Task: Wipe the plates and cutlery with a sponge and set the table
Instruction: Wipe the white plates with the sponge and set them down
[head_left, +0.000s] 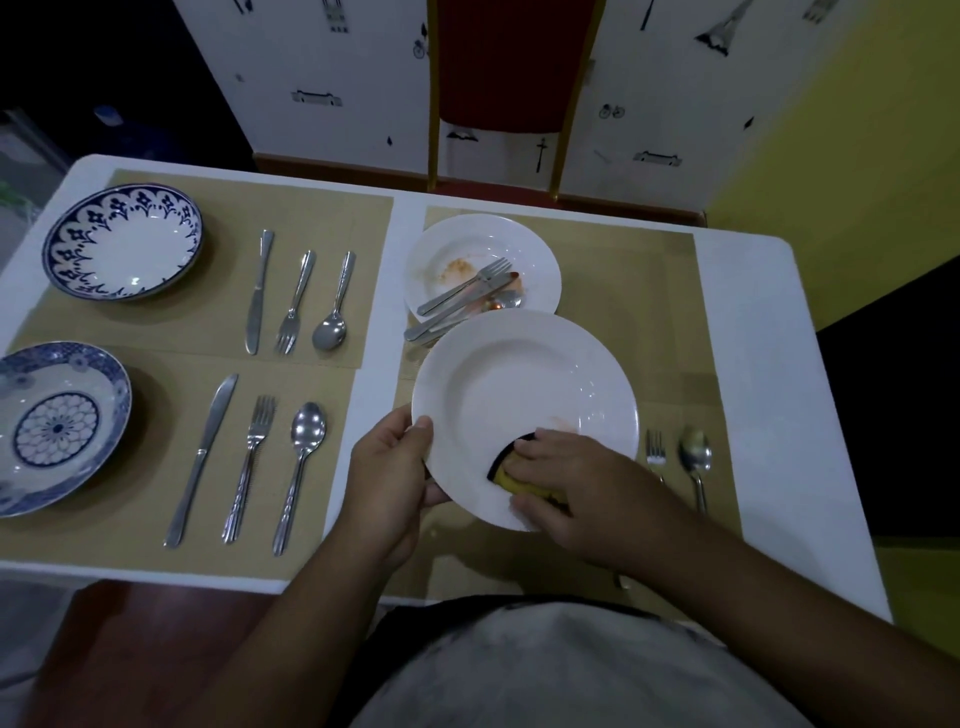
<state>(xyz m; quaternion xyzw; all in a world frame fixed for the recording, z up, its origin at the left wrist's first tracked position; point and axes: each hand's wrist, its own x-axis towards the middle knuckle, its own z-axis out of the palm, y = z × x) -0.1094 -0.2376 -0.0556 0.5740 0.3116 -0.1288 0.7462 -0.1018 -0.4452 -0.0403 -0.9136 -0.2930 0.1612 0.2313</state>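
Note:
A large white plate (524, 395) is held tilted above the near right placemat. My left hand (387, 478) grips its left rim, thumb on top. My right hand (576, 483) presses a yellow sponge with a dark scouring side (506, 475) against the plate's lower inside; a faint orange smear lies just above the sponge. Behind it a smaller white plate (467, 249) with orange stains carries a dirty fork, knife and spoon (467, 296). A fork (655, 449) and a spoon (696, 457) lie to the right of the held plate.
On the left placemats stand two blue-patterned plates (122, 241) (57, 426), each with a knife, fork and spoon beside it (298, 296) (249, 457). A red chair (498, 67) stands behind the white table (753, 322). The table's near edge runs just in front of my body.

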